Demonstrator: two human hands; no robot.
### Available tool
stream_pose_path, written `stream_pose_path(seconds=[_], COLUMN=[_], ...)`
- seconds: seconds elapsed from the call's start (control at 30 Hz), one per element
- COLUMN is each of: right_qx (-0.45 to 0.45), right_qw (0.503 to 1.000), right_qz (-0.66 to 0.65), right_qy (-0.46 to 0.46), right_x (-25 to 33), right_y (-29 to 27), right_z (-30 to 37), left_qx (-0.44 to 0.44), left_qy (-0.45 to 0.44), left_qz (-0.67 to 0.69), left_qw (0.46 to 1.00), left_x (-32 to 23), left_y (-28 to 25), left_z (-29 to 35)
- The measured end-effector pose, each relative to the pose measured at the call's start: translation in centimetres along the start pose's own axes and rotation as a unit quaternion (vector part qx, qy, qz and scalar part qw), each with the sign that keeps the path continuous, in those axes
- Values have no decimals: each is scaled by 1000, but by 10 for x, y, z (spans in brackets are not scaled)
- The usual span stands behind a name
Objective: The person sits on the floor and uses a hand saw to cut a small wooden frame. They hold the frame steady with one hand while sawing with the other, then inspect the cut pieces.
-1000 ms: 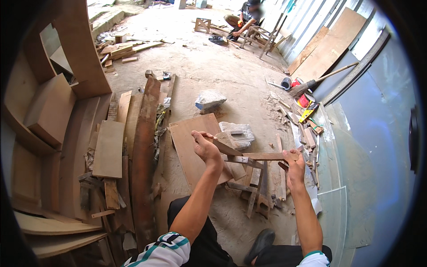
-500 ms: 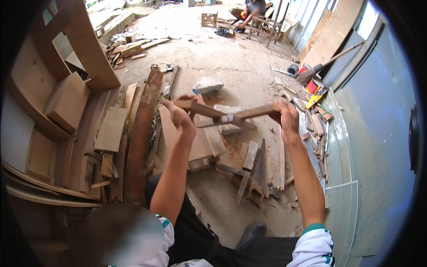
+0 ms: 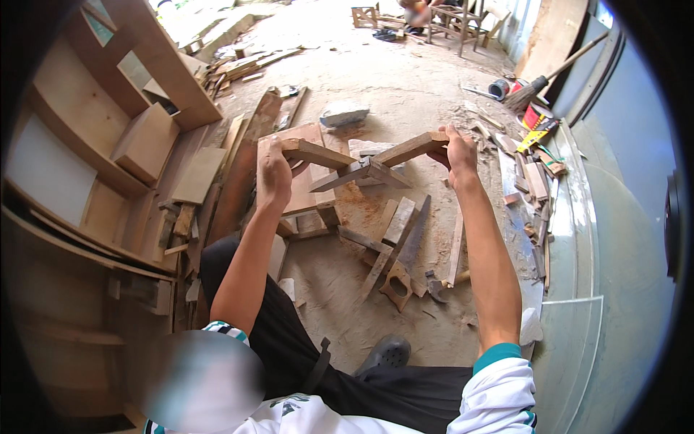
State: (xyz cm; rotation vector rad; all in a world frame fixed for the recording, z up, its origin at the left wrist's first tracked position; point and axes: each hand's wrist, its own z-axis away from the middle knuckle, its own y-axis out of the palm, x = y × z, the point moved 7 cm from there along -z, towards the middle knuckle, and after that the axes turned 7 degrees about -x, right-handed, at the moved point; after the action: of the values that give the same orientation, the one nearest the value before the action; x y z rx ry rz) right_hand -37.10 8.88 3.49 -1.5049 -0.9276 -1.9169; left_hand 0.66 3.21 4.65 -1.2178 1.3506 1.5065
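Note:
A crossed wooden joint piece (image 3: 408, 149), made of wooden bars that meet in the middle, is held up between my hands. My left hand (image 3: 275, 175) is closed around its left end, and my right hand (image 3: 460, 155) grips the right end. Sharp-pointed bar ends stick out below the crossing. On the floor beneath lie a handsaw (image 3: 413, 249) with a wooden handle, several wood offcuts (image 3: 400, 221) and a hammer (image 3: 435, 285). Behind my left hand stands a low wooden box-like piece (image 3: 303, 135).
Wooden cabinet frames (image 3: 134, 155) and long boards (image 3: 238, 189) line the left. Glass sheets (image 3: 571, 347) lean at the right beside scrap wood, a yellow-handled saw (image 3: 538, 134) and a broom (image 3: 526, 94). A stone block (image 3: 344, 113) lies ahead; another person (image 3: 418, 13) sits far back.
My hands have turned the joint piece so its outer ends angle upward and its crossing shows more plainly. The view has shifted, showing more floor near my foot.

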Motion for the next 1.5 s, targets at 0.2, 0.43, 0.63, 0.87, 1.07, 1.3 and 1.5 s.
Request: stream_pose_path(seconds=[0.2,0.43,0.63,0.87,1.07,1.3,1.5], right_qx=[82,166,242,374,518,633,571], right_qw=[992,971,929,816,805,658,655], right_qz=[73,150,198,417,228,400,479], right_qy=[58,88,198,145,177,-86,-124], right_x=[-38,-86,-177,-279,-315,-326,-349], right_y=[24,42,45,36,48,84,81], right_z=[7,18,36,118,188,179,208], left_qx=[-66,-2,15,3,-81,-185,-180], left_qy=[-46,-100,-92,-318,-428,-577,-616], left_qz=[-85,-189,-298,-376,-408,-266,-165], left_qw=[993,977,950,870,803,750,749], left_x=[-9,-10,19,99,169,231,264], left_y=[-39,-73,-114,-207,-318,-356,-374], left_z=[9,19,26,43,66,104,124])
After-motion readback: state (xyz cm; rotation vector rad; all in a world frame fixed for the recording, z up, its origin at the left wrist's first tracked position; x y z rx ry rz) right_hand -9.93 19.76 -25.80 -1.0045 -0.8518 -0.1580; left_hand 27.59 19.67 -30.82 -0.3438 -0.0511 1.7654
